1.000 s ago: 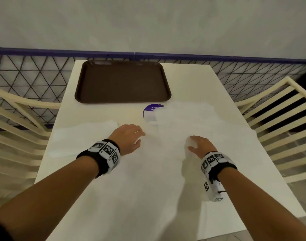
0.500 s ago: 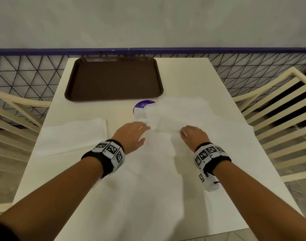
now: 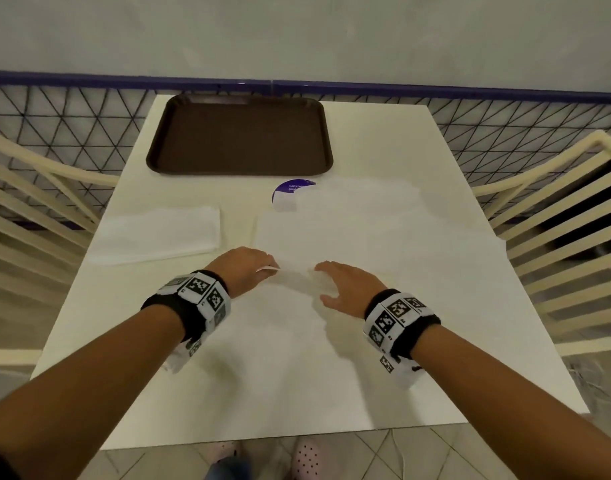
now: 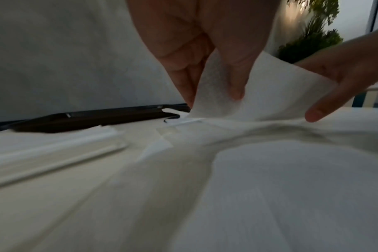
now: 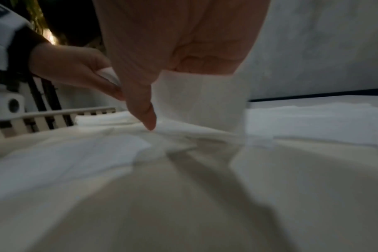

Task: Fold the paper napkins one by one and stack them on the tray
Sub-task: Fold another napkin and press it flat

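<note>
white table (image 3: 383, 140), brown tray (image 3: 240, 133) at far edge: my left hand (image 3: 243, 268) and right hand (image 3: 345, 285) pinching napkin (image 4: 270, 95) edge (raised off spread sheets).

The tray (image 3: 240, 135) lies at the table's (image 3: 383, 140) far edge; folded napkin (image 3: 155, 235) left (unfolded napkins (image 3: 366, 230) right).

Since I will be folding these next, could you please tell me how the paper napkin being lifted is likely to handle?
Probably floppy: the paper napkin curves and sags between the left hand and the right hand. Likely very light, since a fingertip pinch lifts its edge. It may crease readily; wrinkles already show where it meets the table.
</note>
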The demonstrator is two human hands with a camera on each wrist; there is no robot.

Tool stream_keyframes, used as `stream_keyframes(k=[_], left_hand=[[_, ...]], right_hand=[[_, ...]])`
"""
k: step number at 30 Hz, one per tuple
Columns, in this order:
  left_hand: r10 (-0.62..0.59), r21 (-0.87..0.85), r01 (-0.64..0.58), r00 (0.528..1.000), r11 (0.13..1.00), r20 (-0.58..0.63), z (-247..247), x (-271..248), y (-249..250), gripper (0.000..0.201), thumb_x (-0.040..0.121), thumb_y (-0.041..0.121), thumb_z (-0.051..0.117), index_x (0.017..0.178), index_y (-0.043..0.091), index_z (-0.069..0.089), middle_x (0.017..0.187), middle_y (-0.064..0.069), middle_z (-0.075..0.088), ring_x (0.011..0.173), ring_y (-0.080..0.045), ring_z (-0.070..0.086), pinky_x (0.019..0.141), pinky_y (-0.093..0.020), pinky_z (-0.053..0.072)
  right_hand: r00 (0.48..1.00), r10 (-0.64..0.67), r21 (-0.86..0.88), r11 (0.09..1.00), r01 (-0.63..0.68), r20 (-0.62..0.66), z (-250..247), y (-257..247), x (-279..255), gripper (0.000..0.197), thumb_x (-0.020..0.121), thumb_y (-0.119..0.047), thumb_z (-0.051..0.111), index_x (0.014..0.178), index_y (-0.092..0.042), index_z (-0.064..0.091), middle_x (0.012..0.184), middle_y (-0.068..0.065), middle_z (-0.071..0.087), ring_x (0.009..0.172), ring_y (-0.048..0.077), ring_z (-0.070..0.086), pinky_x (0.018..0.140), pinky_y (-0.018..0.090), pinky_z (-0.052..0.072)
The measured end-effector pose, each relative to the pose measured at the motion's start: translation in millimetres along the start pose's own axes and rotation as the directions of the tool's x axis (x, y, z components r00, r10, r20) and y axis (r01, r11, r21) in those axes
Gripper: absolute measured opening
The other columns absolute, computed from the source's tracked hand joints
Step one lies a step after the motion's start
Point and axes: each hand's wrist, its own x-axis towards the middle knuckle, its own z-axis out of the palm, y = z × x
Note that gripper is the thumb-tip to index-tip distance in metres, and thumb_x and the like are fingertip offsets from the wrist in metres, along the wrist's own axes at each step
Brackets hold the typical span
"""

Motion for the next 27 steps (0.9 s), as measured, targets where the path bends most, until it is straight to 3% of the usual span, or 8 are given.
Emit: stream_keyframes(k=[3,7,9,12,15,17,22,27], left_hand=[[-0.042,-0.069,0.045,0.998,0.997,0.036,19,-35,-14,0.028,0.097,0.023,0.045,0.116,0.012,0.063,0.114,-0.003,0.067,0.107,-0.022,0.060,0.092,-0.027,0.043],[-0.132,-0.175,0.139,0.990,0.975,0.050,29,-73,-23,0.031,0.096,0.032,0.045,0.109,0.010,0.063,0.095,-0.007,0.069,0.084,-0.022,0.062,0.071,-0.020,0.038],[-0.215,-0.203,0.228,0.973,0.952,0.085,31,-84,-25,0.029,0.098,0.031,0.044,0.108,0.011,0.061,0.084,-0.004,0.063,0.074,-0.018,0.054,0.064,-0.020,0.035],[-0.324,-0.252,0.338,0.941,0.907,0.100,32,-87,-30,0.029,0.096,0.033,0.045,0.109,0.011,0.060,0.080,0.000,0.056,0.076,-0.016,0.051,0.063,-0.019,0.034],[-0.435,-0.378,0.454,0.890,0.807,0.140,27,-79,-36,0.029,0.092,0.040,0.052,0.106,0.016,0.061,0.091,-0.001,0.059,0.084,-0.018,0.054,0.074,-0.021,0.038],[-0.486,-0.478,0.519,0.850,0.709,0.202,24,-70,-43,0.034,0.089,0.042,0.056,0.108,0.015,0.061,0.098,-0.004,0.066,0.084,-0.020,0.062,0.084,-0.026,0.046],[-0.533,-0.601,0.592,0.790,0.537,0.302,21,-48,-61,0.025,0.091,0.029,0.057,0.085,0.005,0.059,0.086,-0.016,0.067,0.082,-0.030,0.067,0.091,-0.038,0.051],[-0.571,-0.641,0.625,0.750,0.445,0.335,20,-36,-66,0.032,0.091,0.026,0.058,0.066,0.007,0.050,0.065,-0.010,0.059,0.058,-0.020,0.060,0.069,-0.031,0.055]], right_hand=[[0.995,-0.038,-0.059,0.997,0.044,0.092,17,1,-1,0.040,0.095,-0.020,0.044,0.134,-0.015,0.044,0.138,0.002,0.046,0.126,0.023,0.046,0.104,0.031,0.036],[0.994,-0.072,0.004,0.997,0.072,0.083,23,-6,-8,0.032,0.098,-0.016,0.041,0.122,-0.005,0.057,0.125,0.010,0.059,0.116,0.027,0.054,0.098,0.033,0.040],[0.994,-0.066,0.045,0.997,0.063,0.084,24,-9,-8,0.027,0.098,-0.016,0.040,0.110,-0.002,0.061,0.107,0.012,0.065,0.101,0.028,0.058,0.084,0.031,0.041],[0.994,0.018,0.112,0.993,-0.030,0.109,17,-14,-2,0.026,0.098,-0.016,0.040,0.075,-0.019,0.049,0.073,0.000,0.052,0.082,0.019,0.046,0.069,0.023,0.027],[0.987,0.097,0.178,0.977,-0.119,0.126,7,-15,11,0.013,0.098,-0.023,0.042,0.094,-0.017,0.052,0.101,0.013,0.062,0.094,0.020,0.050,0.073,0.022,0.028],[0.970,0.183,0.187,0.959,-0.211,0.158,-1,-17,19,0.032,0.097,-0.028,0.045,0.118,-0.005,0.056,0.122,0.016,0.060,0.110,0.027,0.055,0.084,0.028,0.038],[0.937,0.297,0.378,0.858,-0.347,0.186,-5,-15,40,0.036,0.093,-0.019,0.053,0.122,0.001,0.056,0.123,0.017,0.061,0.111,0.032,0.061,0.100,0.037,0.046],[0.917,0.362,0.494,0.774,-0.397,0.169,0,-11,52,0.032,0.090,-0.017,0.057,0.113,0.004,0.061,0.112,0.021,0.067,0.100,0.032,0.065,0.097,0.042,0.049]])
